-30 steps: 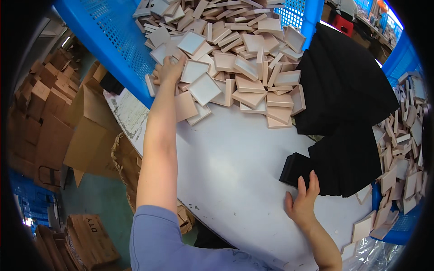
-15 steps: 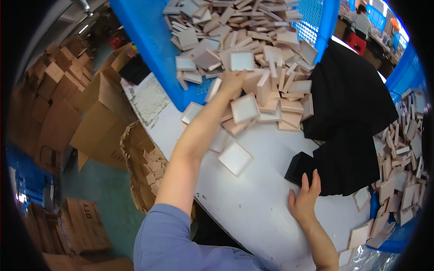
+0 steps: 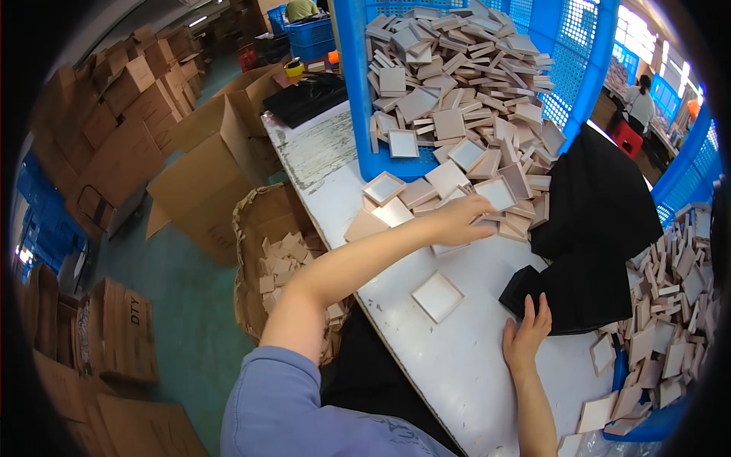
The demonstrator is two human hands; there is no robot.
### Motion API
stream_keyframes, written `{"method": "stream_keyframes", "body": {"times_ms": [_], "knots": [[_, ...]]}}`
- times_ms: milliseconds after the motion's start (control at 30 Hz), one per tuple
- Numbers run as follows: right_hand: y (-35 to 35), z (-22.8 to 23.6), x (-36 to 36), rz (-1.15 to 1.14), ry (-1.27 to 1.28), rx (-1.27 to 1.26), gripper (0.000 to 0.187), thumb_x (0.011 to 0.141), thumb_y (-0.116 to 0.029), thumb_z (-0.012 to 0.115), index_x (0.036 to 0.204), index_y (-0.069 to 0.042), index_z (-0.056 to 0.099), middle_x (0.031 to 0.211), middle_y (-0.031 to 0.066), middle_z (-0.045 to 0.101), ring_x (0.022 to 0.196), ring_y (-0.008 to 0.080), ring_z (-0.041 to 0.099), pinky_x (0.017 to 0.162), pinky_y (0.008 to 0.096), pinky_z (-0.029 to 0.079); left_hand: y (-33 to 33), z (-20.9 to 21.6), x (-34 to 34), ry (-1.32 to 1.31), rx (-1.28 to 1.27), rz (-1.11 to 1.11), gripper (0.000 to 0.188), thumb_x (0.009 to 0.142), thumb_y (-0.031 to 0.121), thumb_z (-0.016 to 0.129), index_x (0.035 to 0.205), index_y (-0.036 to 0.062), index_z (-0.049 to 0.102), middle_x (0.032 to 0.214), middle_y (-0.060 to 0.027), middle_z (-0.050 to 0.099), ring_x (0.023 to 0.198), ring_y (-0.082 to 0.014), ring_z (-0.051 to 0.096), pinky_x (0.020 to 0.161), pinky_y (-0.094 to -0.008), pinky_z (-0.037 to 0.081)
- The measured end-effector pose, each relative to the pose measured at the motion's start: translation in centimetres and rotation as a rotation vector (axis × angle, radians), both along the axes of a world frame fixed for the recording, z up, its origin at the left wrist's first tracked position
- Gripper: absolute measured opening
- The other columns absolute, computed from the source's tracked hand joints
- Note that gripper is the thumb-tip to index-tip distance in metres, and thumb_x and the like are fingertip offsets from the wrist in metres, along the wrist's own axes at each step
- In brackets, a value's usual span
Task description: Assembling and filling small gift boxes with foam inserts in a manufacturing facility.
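Observation:
My left hand (image 3: 463, 219) reaches across the white table over the front edge of a pile of shallow square pinkish boxes (image 3: 449, 124). Its fingers are bent together at the boxes; what they grip, if anything, is too small to make out. One open shallow box (image 3: 438, 297) with a pale inside lies apart on the table, nearer to me. My right hand (image 3: 527, 335) has its fingers stretched out, against a small black block-like thing (image 3: 521, 288) and black cloth (image 3: 586, 286). No object shows inside that hand.
A blue crate (image 3: 363, 145) lies tipped toward me, its boxes spilling onto the table (image 3: 396, 335). More boxes fill another crate at right (image 3: 655, 426). On the left stand a torn carton (image 3: 245, 293) holding small pieces and a large open carton (image 3: 194, 194). People work in the background.
My left hand has moved right and toward me, out of the pile's middle to its front edge. The view has shifted, and my right hand stays by the black things.

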State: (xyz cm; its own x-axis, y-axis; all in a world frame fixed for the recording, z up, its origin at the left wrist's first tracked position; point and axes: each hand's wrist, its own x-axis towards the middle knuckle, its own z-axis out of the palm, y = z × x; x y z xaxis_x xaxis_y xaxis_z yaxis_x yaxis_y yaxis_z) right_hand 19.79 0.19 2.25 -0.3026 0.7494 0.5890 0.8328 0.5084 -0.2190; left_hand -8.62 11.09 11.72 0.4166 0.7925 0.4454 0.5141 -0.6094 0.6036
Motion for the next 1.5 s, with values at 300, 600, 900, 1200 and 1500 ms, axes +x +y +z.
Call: {"method": "stream_keyframes", "body": {"times_ms": [300, 600, 900, 1200, 1500], "knots": [[1.9, 2.0, 0.6, -0.024, -0.020, 0.060, 0.038, 0.075, -0.012, 0.064, 0.112, -0.008, 0.056, 0.118, 0.0110, 0.052, 0.108, 0.0310, 0.042, 0.093, 0.0442, 0.031, -10.3, -8.8, -8.9, 0.561, 0.012, 0.932, 0.063, 0.078, 0.050, 0.058, 0.129, 0.0141, 0.045, 0.138, -0.0233, 0.027, 0.123, -0.0419, 0.030, 0.095, -0.0542, 0.025], [2.5, 5.4, 0.1, 0.105, -0.010, -0.013, 0.021, 0.073, -0.009, 0.064, 0.094, -0.005, 0.064, 0.093, 0.0085, 0.060, 0.091, 0.0280, 0.054, 0.080, 0.0393, 0.040, -11.8, -7.8, -1.9, 0.359, -0.112, 0.462, 0.058, 0.079, 0.031, 0.064, 0.131, 0.0141, 0.044, 0.137, -0.0275, 0.025, 0.125, -0.0418, 0.026, 0.102, -0.0509, 0.021], [2.2, 5.4, 1.9, 0.061, 0.412, 0.011, 0.011, 0.080, 0.000, 0.060, 0.089, -0.001, 0.066, 0.086, 0.0129, 0.063, 0.078, 0.0278, 0.060, 0.069, 0.0329, 0.048, -19.3, -3.7, 4.5, -0.449, -0.047, 0.048, 0.073, 0.065, 0.024, 0.080, 0.126, 0.0151, 0.041, 0.119, -0.0162, 0.025, 0.117, -0.0351, 0.032, 0.096, -0.0395, 0.034], [-10.9, 5.0, 2.1, 0.436, -0.179, -0.009, 0.020, 0.065, -0.010, 0.061, 0.085, -0.008, 0.065, 0.077, -0.0005, 0.054, 0.071, 0.0167, 0.052, 0.061, 0.0290, 0.040, -23.0, -8.2, 9.1, 0.043, -0.087, 0.048, 0.113, 0.052, 0.031, 0.085, 0.136, -0.0072, 0.020, 0.116, -0.0228, 0.045, 0.106, -0.0396, 0.046, 0.093, -0.0443, 0.036], [-12.8, 2.8, 1.7, 0.542, -0.069, -0.344, 0.012, 0.070, -0.014, 0.063, 0.081, -0.009, 0.062, 0.075, 0.0013, 0.055, 0.074, 0.0191, 0.055, 0.068, 0.0319, 0.044, -22.9, -8.0, 9.8, 0.204, -0.122, -0.096, 0.105, 0.052, 0.036, 0.084, 0.137, 0.0044, 0.033, 0.113, -0.0164, 0.044, 0.106, -0.0341, 0.043, 0.091, -0.0445, 0.034]]}}
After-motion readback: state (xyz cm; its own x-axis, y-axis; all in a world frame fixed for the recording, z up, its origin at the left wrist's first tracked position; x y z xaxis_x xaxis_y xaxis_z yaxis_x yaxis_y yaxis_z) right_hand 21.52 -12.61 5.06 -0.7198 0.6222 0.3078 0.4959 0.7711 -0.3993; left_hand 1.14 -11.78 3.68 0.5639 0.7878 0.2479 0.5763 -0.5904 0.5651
